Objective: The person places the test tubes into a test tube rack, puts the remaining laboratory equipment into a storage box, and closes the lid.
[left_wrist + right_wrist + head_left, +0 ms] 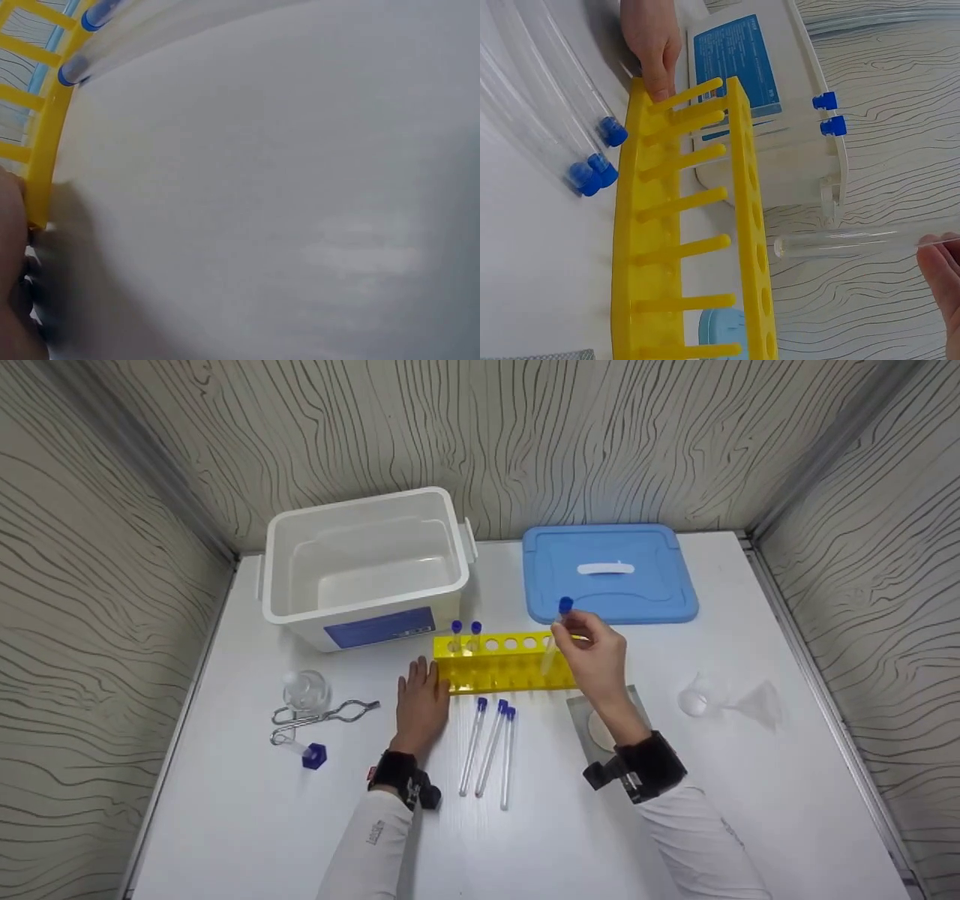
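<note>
My right hand point(600, 656) pinches a clear test tube point(847, 241) with a blue cap, tilted over the right part of a yellow test tube rack point(491, 679). In the right wrist view, the tube's rounded bottom lies just outside the row of rack holes. Flat on the table, my left hand point(420, 709) has its fingers extended and its thumb against the rack's left end. Two blue-capped test tubes point(476, 628) stand in the leftmost holes. In front of the rack lie three more capped test tubes point(491, 750).
Behind the rack are a white bin point(360, 611) and a blue lid point(611, 596). Metal tongs point(322, 718), a small glass vessel point(306, 690) and a purple hexagonal base point(314, 756) lie left. A grey mesh square point(583, 720) is under the right forearm; a clear funnel point(757, 706) lies right.
</note>
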The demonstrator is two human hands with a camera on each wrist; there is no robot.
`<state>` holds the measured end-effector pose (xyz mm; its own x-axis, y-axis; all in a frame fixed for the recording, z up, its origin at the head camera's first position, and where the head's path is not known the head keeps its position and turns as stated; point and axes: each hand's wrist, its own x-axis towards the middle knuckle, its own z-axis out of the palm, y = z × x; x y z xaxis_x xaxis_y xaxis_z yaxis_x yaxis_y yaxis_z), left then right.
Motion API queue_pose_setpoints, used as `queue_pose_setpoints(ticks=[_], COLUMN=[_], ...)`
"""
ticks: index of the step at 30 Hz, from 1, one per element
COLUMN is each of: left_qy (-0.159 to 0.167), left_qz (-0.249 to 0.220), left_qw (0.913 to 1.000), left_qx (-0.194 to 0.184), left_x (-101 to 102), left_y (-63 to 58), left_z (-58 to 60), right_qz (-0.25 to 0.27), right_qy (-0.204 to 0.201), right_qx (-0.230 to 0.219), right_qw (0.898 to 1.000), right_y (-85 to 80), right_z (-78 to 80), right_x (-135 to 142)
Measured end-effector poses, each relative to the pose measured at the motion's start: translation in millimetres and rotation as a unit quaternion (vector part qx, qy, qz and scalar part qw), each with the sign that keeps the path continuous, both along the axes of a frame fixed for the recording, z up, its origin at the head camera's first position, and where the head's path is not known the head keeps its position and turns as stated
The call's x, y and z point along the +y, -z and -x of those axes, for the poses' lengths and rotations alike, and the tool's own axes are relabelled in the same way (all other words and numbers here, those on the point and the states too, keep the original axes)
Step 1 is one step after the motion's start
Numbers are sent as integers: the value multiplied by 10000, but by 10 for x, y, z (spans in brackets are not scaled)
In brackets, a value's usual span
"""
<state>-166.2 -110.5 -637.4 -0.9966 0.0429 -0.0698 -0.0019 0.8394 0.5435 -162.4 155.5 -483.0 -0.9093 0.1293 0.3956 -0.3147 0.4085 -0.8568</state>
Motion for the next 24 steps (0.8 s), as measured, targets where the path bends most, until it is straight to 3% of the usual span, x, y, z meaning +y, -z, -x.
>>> queue_pose_setpoints(ticks=[5,12,18,24], left_qy=[-25,0,12,-31], left_qz=[28,-27,2,-61], left_qw=[10000,10000,10000,9999], left_qx=[-4,-61,-54,-92], left_x=[-8,17,8,11], left_y=[-3,-34,-33,-39], left_z=[0,-3,-11,-15], right_qz=[170,241,298,-60], right_qy=[-257,-642,-902,-1226], right_qx=[70,-183,-335,-236], right_qw=[9995,9975,9949,9922], right_y=[-87,-161,-149,-94], right_z=[114,226,288,334], right_x=[-145,-313,-399,-443])
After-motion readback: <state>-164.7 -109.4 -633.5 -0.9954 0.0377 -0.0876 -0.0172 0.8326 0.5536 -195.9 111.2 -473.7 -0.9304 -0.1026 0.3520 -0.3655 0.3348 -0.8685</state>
